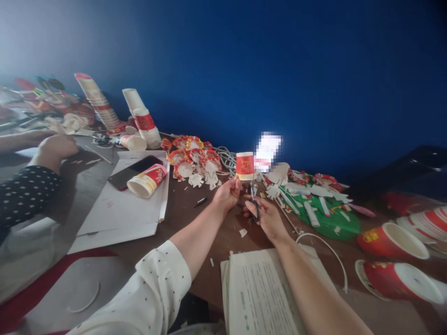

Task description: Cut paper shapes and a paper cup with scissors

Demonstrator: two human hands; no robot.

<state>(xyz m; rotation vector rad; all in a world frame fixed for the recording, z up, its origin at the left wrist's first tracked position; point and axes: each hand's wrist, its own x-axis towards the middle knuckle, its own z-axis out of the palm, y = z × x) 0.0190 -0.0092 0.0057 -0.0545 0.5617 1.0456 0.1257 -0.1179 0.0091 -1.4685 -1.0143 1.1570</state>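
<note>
My left hand (227,194) grips the lower edge of a red and white paper cup (245,164) with a gold pattern, held up above the table. In my right hand (267,215) is a pair of dark-handled scissors (256,209), its loops around my fingers. The scissor blades point up at the right side of the cup, touching or very near it; I cannot tell whether they are cutting into it. A pixelated bright screen (268,151) stands just behind the cup.
Cut red and white cup pieces (195,160) lie behind my left hand. Scraps cover a green sheet (335,223) at right, near more cups (394,239). An open book (258,288) lies below my hands. At left are a phone (134,172), stacked cups (146,128) and another person's hands (57,146).
</note>
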